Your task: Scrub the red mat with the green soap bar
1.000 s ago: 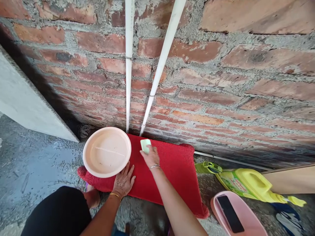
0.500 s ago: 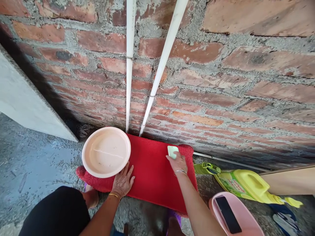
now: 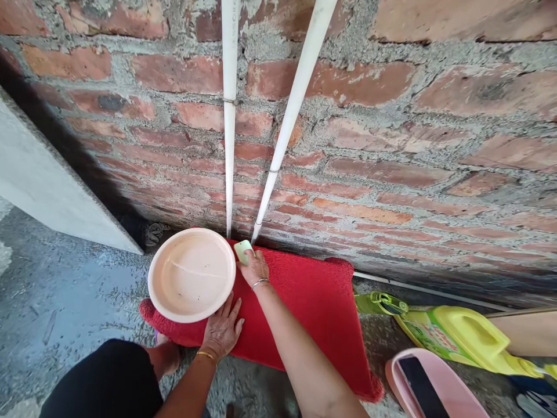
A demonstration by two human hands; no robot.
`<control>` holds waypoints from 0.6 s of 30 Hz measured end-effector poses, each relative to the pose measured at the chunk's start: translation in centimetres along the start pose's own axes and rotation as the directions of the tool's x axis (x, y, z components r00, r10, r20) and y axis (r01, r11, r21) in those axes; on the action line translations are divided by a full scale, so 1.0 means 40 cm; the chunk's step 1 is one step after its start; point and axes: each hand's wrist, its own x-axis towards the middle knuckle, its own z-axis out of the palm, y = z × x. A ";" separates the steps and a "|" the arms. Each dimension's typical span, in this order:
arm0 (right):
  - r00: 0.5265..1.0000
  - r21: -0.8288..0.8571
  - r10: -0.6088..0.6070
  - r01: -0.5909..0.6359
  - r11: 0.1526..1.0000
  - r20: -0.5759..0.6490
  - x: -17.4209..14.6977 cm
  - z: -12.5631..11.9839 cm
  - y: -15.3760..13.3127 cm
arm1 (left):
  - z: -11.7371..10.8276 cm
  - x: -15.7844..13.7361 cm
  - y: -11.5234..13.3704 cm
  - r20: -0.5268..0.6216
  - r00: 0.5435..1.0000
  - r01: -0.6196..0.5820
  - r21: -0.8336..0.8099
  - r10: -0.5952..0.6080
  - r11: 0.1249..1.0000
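A red plush cloth is spread over a low flat surface by the brick wall. On its left part stands a round pale pink basin. My left hand lies flat on the cloth with fingers spread, their tips at the basin's near right rim. Just right of the basin, at the cloth's far edge, my right hand grips a pale green scrubbing brush, a flat rounded block with a small hole. Its underside is hidden against the cloth.
Two white pipes run down the brick wall behind the cloth. At right lie a yellow jug-shaped bottle and a pink tub with a dark phone on it. A pale slab leans at left.
My right hand has moved left across the cloth with the brush, from near the right end to beside the basin. My left hand stays flat. The view has shifted slightly.
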 end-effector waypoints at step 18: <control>0.764 0.073 0.633 -0.630 0.773 -0.124 -0.067 -0.232 0.549 | 0.009 -0.006 0.002 -0.041 0.999 -0.009 0.014 0.009 1.000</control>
